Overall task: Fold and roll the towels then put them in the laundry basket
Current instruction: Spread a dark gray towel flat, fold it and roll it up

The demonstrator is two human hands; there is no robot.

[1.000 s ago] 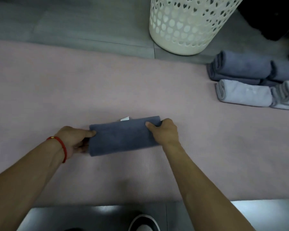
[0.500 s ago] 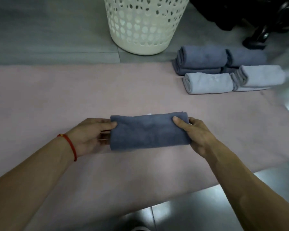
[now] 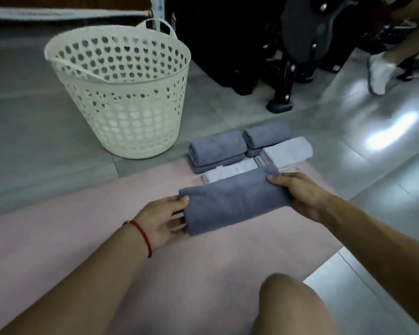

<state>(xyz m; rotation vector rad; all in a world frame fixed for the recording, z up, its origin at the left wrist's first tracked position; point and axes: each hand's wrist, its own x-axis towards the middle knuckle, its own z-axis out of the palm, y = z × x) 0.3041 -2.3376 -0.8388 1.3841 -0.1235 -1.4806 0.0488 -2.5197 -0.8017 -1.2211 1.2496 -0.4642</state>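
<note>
Gripping rolled towel (image 3: 235,201) over pink mat (image 3: 58,228) on grey tiles (image 3: 22,146): both hands' fingers (image 3: 177,201).

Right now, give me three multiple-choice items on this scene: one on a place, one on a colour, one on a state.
1. Where does the laundry basket stand?
A. on the grey floor
B. on the pink mat
C. on the towel pile

2. What colour is the wristband on the left hand?
A. green
B. red
C. white

3. How is the dark towel held?
A. left hand only
B. right hand only
C. a grip at each end

Answers: 1 A, tiles lie under it; 2 B, a red cord; 3 C, both hands clasp its ends.
</note>
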